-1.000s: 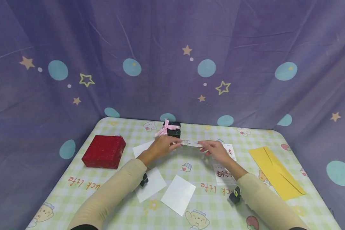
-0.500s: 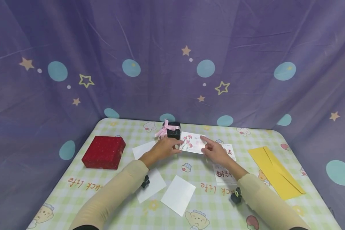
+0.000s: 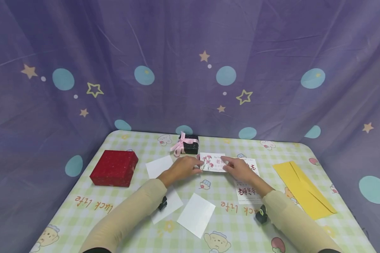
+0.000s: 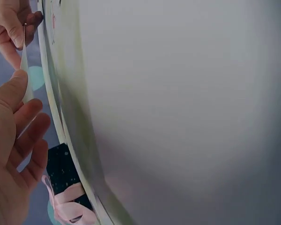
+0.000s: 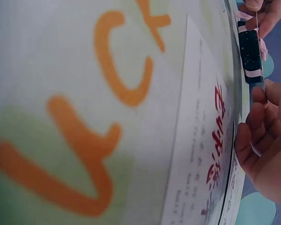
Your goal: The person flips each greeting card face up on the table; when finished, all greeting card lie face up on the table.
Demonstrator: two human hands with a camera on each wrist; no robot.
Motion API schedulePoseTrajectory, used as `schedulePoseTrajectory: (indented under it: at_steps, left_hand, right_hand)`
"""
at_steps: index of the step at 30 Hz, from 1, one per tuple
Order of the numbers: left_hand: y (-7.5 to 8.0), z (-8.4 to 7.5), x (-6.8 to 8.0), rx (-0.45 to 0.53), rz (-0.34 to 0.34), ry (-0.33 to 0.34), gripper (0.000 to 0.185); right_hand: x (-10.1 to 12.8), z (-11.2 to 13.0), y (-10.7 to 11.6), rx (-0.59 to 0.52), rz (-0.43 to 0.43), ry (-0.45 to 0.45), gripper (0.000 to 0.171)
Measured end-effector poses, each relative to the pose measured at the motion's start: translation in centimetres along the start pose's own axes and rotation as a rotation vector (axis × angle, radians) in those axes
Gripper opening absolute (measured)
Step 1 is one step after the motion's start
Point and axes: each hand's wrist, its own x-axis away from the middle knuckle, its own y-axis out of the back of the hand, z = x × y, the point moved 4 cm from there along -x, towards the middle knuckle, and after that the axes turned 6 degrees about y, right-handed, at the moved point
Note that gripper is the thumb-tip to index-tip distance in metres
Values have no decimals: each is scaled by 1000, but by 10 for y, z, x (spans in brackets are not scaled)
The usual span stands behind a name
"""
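Note:
A white card printed with pink flowers and red characters [image 3: 213, 162] is held up level between both hands, just in front of the black gift box. My left hand [image 3: 184, 167] pinches its left edge between thumb and fingertips. At the opposite edge my right hand [image 3: 240, 170] grips it the same way. The left wrist view has the card [image 4: 25, 61] almost edge-on, with the left hand's [image 4: 14, 126] other fingers loosely bent. In the right wrist view the right hand [image 5: 271, 140] partly hides the card's near end.
The black gift box with pink ribbon [image 3: 190, 145] stands at the back. A red box [image 3: 114, 168] sits left, a yellow envelope [image 3: 304, 189] right. Blank white cards [image 3: 196, 214] lie in front; two cards with red lettering [image 3: 247, 196] lie partly under the right forearm.
The card was seen nearly edge-on, then its flowered face tipped up into view. Since then it has tilted back flatter and sunk slightly toward the table, still held by both hands.

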Motion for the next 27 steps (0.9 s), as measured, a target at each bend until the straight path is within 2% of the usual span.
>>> schedulePoseTrajectory:
  at_steps: [6, 14, 22, 27]
  left_hand:
    - [-6, -7, -3, -36, 30, 11, 33]
    - [-13, -14, -7, -59, 114, 58, 37]
    - [-15, -15, -8, -58, 132, 84, 35]
    - [-14, -16, -9, -71, 131, 68, 30]
  right_hand:
    - [1, -4, 2, 62, 23, 9, 50]
    - [3, -4, 5, 63, 54, -7, 48]
    - [2, -8, -3, 108, 105, -28, 49]
    - [1, -7, -5, 124, 112, -39, 48]
